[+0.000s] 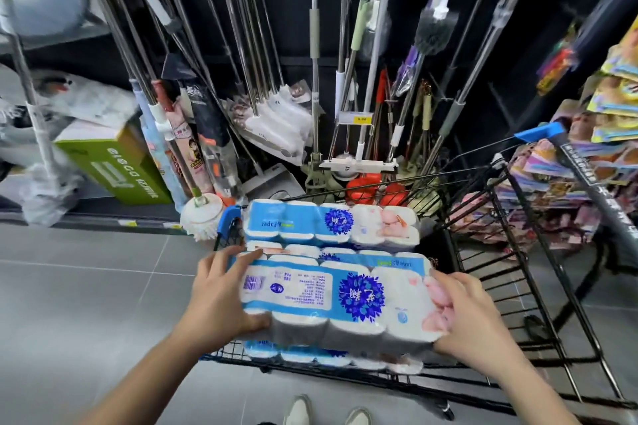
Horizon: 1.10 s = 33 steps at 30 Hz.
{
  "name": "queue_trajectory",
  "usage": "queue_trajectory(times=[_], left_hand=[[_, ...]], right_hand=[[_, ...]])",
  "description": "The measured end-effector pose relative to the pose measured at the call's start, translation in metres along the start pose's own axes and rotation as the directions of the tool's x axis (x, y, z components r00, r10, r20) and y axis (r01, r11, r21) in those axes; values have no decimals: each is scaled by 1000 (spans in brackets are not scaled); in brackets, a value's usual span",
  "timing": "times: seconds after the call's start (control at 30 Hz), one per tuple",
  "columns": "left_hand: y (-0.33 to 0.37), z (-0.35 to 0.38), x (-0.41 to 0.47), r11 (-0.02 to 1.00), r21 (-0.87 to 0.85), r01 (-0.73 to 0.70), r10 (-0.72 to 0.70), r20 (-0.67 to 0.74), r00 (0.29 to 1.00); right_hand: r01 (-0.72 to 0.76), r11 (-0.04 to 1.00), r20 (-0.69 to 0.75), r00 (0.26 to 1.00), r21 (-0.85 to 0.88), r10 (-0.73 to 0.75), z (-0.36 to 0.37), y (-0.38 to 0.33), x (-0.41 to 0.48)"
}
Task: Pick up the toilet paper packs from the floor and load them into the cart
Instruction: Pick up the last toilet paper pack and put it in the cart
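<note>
I am looking down through the head camera. The left fingers (238, 257) are curling over the top left end of a toilet paper pack (331, 304), and the left thumb is pressing on its near side. The right fingers (448, 285) are wrapping round the right end of the same pack. So the left hand (221, 293) and the right hand (473, 317) are both gripping it, one at each end, with both arms reaching out in front.

The held pack is blue and white with a big blue flower on it. It is hanging flat over the left part of the black wire cart (500, 286). More packs are lying in the cart. A far pack (331, 224) is sitting at the far end, a middle pack (303, 250) is peeking out between that one and the held one, and a low pack (331, 357) is showing just under the held one's near edge.

The cart has a blue corner (540, 132) at its far right. It is standing on a grey tile floor (86, 286). Behind it, lots of mops and brooms (259, 45) are hanging on a dark wall. A green box (114, 162) is leaning on the left, and bright packets (614, 107) are piling up on the right. Two pale shoes (300, 411) are showing at the bottom.
</note>
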<state>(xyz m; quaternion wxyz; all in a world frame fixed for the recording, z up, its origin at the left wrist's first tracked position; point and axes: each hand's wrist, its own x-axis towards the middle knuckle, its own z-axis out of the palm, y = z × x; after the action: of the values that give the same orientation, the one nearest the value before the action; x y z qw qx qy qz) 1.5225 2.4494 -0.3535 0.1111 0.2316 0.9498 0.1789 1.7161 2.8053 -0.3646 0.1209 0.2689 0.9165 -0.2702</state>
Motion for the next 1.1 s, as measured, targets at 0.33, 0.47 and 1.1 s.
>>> queue_trajectory(times=[0.33,0.47,1.1], left_hand=[[-2,21,-16,999,21,27,-26,-5,1000],[-10,35,-9,999,32,43,-44,37,998],[-29,106,-6,983,121,140,-159,168,973]], right_hand=[[11,999,45,999,-37,-9,10,13,10],[-25,1000,56,998,-12,25,31,13,11],[-64,985,-17,998,-161,62,130,34,38]])
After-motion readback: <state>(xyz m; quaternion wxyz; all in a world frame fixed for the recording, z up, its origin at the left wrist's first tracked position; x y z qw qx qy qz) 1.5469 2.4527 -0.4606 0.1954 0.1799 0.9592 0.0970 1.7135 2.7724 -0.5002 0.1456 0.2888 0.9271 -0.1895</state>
